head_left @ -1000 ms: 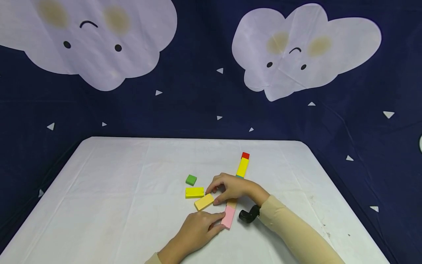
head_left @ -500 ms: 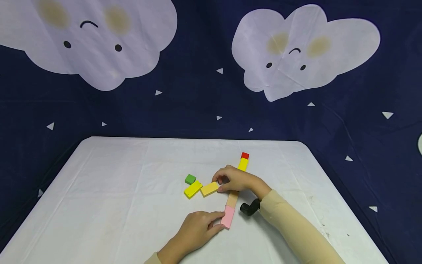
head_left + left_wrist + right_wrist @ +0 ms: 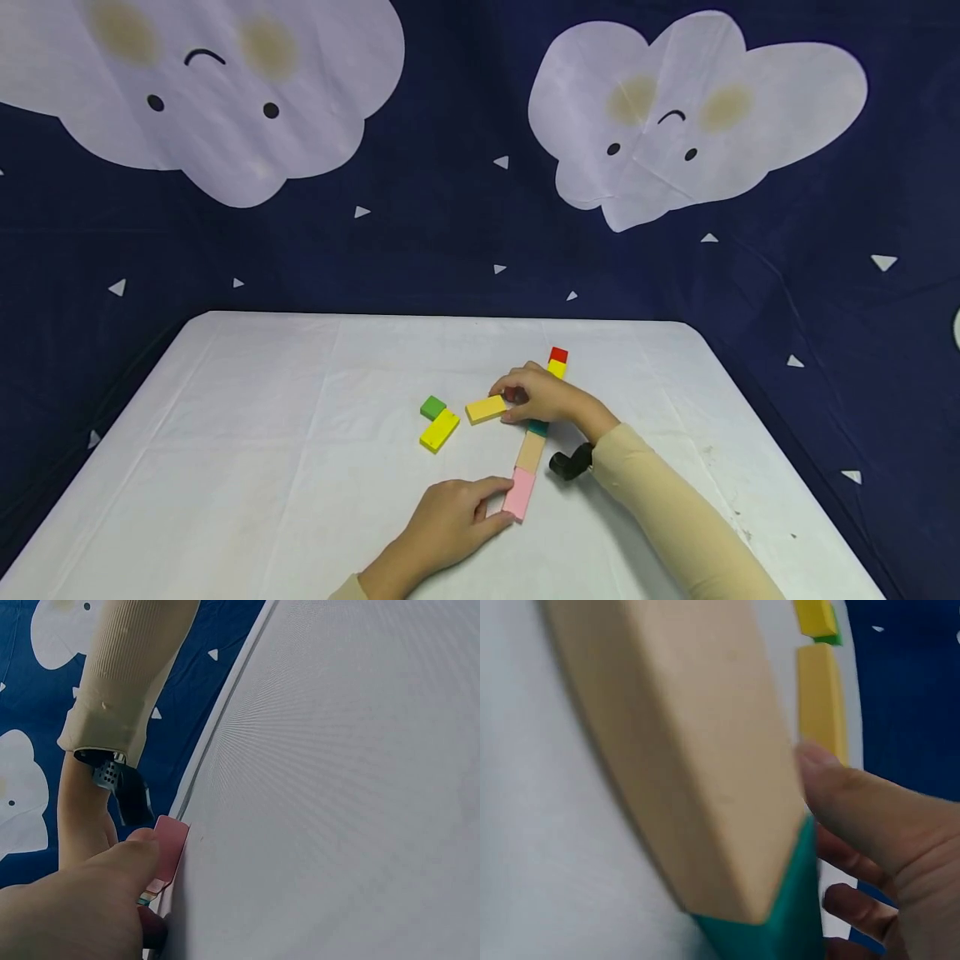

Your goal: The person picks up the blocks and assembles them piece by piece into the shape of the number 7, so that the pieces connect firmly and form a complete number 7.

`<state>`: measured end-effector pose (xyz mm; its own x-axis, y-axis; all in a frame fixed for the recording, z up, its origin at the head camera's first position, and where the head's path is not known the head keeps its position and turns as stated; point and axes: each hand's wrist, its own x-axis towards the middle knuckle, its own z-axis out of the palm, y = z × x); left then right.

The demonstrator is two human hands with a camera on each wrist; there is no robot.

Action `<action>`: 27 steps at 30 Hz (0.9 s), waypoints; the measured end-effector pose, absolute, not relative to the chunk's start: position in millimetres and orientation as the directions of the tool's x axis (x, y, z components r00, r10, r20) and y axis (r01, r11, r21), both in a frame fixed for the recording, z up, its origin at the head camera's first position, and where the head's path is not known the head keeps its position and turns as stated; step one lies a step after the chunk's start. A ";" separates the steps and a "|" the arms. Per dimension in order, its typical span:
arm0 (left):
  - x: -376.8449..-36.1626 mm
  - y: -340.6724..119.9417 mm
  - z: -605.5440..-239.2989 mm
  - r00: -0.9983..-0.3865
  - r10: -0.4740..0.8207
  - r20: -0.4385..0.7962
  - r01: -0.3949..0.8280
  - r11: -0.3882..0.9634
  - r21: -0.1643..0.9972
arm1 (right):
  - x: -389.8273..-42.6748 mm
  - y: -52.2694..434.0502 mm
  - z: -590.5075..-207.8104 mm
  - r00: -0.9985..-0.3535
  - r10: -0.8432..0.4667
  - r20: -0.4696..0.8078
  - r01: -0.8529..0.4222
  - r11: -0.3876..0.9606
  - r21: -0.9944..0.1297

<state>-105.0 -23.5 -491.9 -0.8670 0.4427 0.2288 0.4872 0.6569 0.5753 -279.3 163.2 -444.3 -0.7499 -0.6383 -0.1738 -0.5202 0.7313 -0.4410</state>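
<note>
The white tabletop (image 3: 300, 467) fills the lower half of the frame, with a dark blue cloud-printed backdrop (image 3: 450, 208) above it. Right of centre runs a line of blocks, from a red block (image 3: 558, 354) at the far end to a pink block (image 3: 519, 493) nearest the viewer. The left hand (image 3: 450, 525), low in the frame, pinches the pink block between thumb and fingers. The right hand (image 3: 542, 398) grasps a light yellow block (image 3: 486, 408) and has carried it up from lower centre toward the line a moment ago; it looks close to joining. Left of it lie a yellow block (image 3: 439, 430), nudged askew since, and a green block (image 3: 432, 407).
</note>
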 end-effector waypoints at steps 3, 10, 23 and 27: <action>-105.1 -23.2 -491.2 -0.872 0.437 0.222 0.479 0.663 0.576 | -279.5 162.5 -445.9 -0.760 -0.630 -0.160 -0.523 0.739 -0.426; -105.9 -21.8 -490.9 -0.879 0.431 0.205 0.464 0.673 0.576 | -286.1 165.7 -440.2 -0.801 -0.589 -0.110 -0.478 0.739 -0.475; -105.2 -21.1 -489.1 -0.892 0.426 0.150 0.426 0.685 0.590 | -319.5 180.9 -440.0 -0.911 -0.405 -0.075 -0.334 0.833 -0.441; -104.8 -20.9 -487.7 -0.896 0.427 0.123 0.410 0.688 0.599 | -327.3 189.0 -440.0 -0.921 -0.384 -0.062 -0.332 0.860 -0.387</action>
<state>-104.8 -20.9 -487.7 -0.8959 0.4269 0.1226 0.4098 0.6880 0.5989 -327.3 189.0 -440.0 -0.9213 -0.3839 -0.0621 -0.3323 0.8599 -0.3874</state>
